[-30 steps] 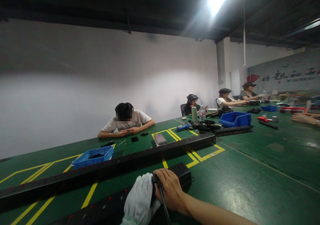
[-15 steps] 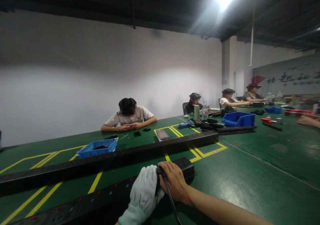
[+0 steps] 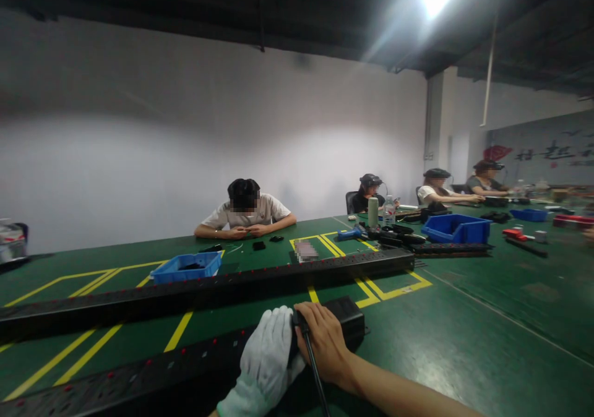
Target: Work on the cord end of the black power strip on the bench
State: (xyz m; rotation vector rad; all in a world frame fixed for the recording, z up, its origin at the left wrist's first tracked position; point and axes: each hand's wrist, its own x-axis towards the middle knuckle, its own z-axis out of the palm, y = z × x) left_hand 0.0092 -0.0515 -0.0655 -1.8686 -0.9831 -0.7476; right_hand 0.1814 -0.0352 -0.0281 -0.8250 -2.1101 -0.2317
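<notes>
A long black power strip [image 3: 180,367] with red dots along its top lies slantwise on the green table in front of me. My left hand [image 3: 266,352], in a white knit glove, is closed over the strip near its right end, fingers pressed together. Beside it, my bare right hand [image 3: 322,336] grips a black plug [image 3: 299,321] against the strip. From that plug a thick black cord [image 3: 314,367] runs down toward me. My fingers cover most of the plug, and its contact with the strip is hidden.
A second long black power strip [image 3: 260,284] lies behind the first. Beyond it are a light-blue tray [image 3: 185,275], a dark-blue bin [image 3: 457,228], a blue tool [image 3: 351,234] and a green bottle [image 3: 372,213]. One person [image 3: 245,210] sits opposite; several others sit at the right.
The view has turned slightly left, so the surroundings appear shifted right. Both hands keep nearly the same hold on the strip and the plug.
</notes>
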